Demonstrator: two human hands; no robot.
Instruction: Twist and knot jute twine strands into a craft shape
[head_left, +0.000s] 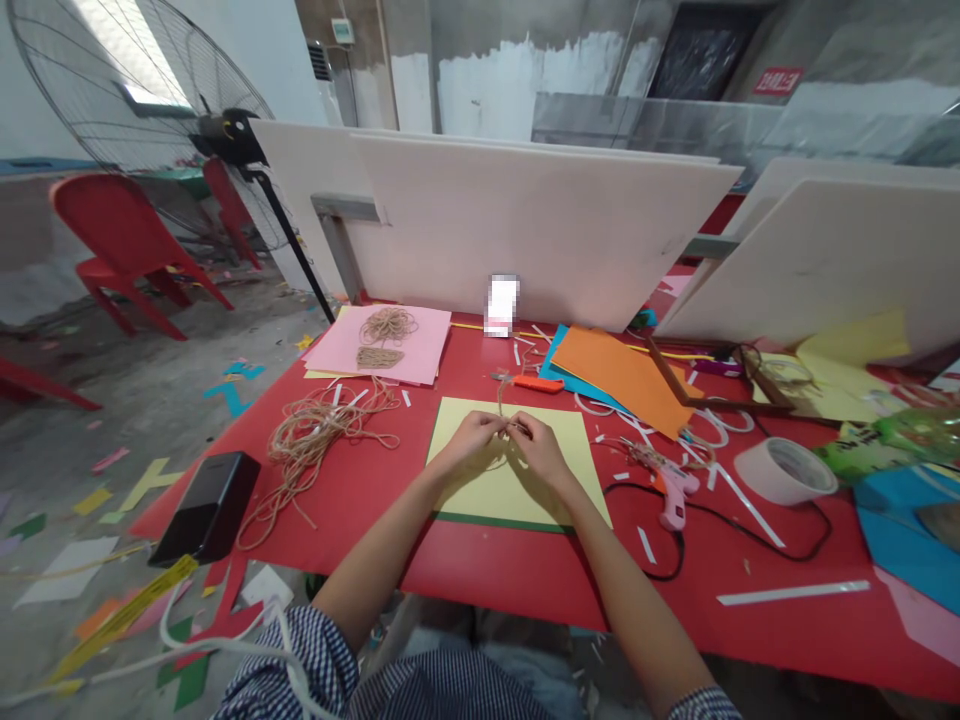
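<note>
My left hand (480, 432) and my right hand (534, 440) meet over a yellow sheet of paper (555, 490), which lies on a green one. Both hands are closed in a pinch on a thin piece of twine (501, 394). One end of it sticks up beyond my fingertips, and part shows beneath my hands. The spot where my fingers grip it is mostly hidden. Just past the yellow sheet lies an orange utility knife (538, 383). Left of the sheet is a loose tangle of twine (307, 430).
Coiled twine (388, 325) rests on pink paper (427, 350). Orange paper (615, 370), a pink glue gun (675, 490) with a black cord, and a tape roll (784, 470) are on the right. A black box (206, 505) stands at the left edge. White boards (525, 220) rise behind.
</note>
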